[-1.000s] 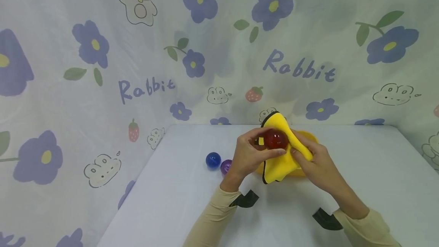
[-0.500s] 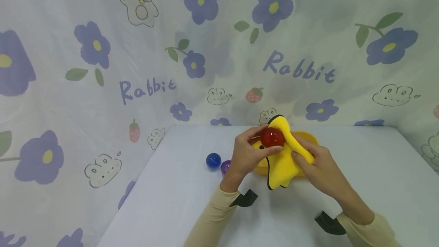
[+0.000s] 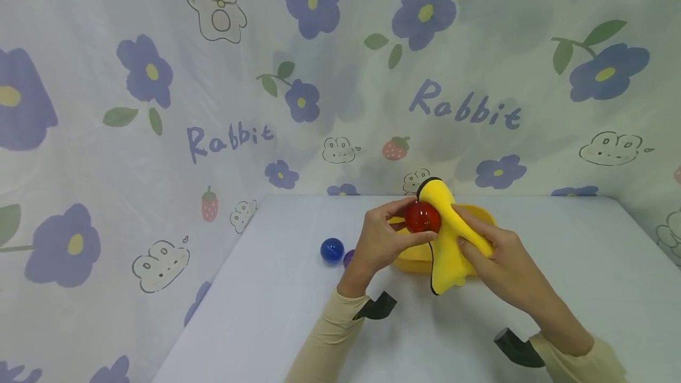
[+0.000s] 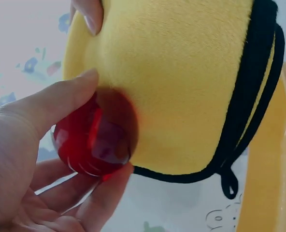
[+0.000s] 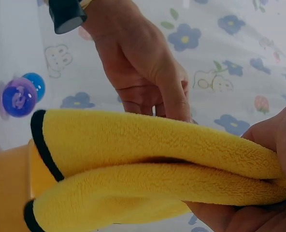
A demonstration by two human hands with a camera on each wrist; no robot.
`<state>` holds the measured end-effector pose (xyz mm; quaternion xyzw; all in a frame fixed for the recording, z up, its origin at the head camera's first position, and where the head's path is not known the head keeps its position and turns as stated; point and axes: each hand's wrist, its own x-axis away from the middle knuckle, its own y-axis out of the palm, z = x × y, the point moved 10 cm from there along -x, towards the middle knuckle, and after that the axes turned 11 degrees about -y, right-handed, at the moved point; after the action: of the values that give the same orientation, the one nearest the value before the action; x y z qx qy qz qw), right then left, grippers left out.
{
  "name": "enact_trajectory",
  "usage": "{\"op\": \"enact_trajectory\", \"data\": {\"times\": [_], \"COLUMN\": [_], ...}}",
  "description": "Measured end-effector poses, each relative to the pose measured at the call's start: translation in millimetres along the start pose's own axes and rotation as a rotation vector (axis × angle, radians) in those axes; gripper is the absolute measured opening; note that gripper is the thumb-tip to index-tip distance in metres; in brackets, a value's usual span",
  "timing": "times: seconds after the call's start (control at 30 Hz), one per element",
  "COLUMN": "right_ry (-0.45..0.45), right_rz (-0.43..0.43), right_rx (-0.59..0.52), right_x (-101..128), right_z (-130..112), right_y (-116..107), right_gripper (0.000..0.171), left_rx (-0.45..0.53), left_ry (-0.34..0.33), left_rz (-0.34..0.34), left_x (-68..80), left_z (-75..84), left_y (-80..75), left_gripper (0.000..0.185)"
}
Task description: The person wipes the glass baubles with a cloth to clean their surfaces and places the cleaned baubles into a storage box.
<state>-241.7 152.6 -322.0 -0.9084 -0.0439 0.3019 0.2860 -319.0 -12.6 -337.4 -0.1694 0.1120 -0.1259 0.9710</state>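
While your left hand [image 3: 379,240] pinches the translucent red ball [image 3: 422,217] between thumb and fingers, your right hand [image 3: 502,259] grips a folded yellow cloth [image 3: 449,250] that touches the ball's right side. From the right hand, the ball lies leftward; the cloth's fold slants from far left to near right. A yellow basin [image 3: 412,266] sits behind, toward the worktop [image 3: 266,312]'s far edge; room seems widest toward its right edge, since blue and purple balls [image 3: 332,250] lie left.

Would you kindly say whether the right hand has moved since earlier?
Yes, slightly: in the head view, the right hand has shifted rightward relative to the yellow basin.
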Motion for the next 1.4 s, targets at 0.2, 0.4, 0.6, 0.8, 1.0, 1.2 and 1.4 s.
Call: {"op": "enact_trajectory", "data": {"times": [0.2,0.4,0.6,0.8,1.0,1.2,1.4], "right_ry": [-0.082,-0.205,-0.24,-0.203,-0.126,-0.071,-0.065], "right_rz": [0.039,0.096,0.102,0.075,0.045,0.033,0.036], "right_rx": [0.031,0.091,0.12,0.091,-0.026,-0.076,-0.086], "right_x": [-1,-4,-6,-8,-8,-8,-7], "right_z": [-7,-12,-9,0,11,21,21], "right_y": [-2,-5,-5,-4,0,4,10], "right_gripper": [0.057,0.058,0.06,0.057,0.053,0.052,0.052], "left_rx": [-0.011,-0.001,0.001,-0.026,-0.046,-0.001,0.074], "left_ry": [-0.021,0.017,0.045,0.074,0.122,0.172,0.216], "left_rz": [-0.047,-0.088,-0.093,-0.096,-0.092,-0.083,-0.069], "left_x": [1.2,4.8,8.4,9.7,13.2,15.2,15.1], "left_z": [-1.6,3.3,6.0,9.3,15.8,21.9,22.9], "left_y": [5.6,13.2,17.3,20.0,20.2,15.9,11.5], "left_gripper": [0.06,0.055,0.052,0.052,0.053,0.054,0.054]}}
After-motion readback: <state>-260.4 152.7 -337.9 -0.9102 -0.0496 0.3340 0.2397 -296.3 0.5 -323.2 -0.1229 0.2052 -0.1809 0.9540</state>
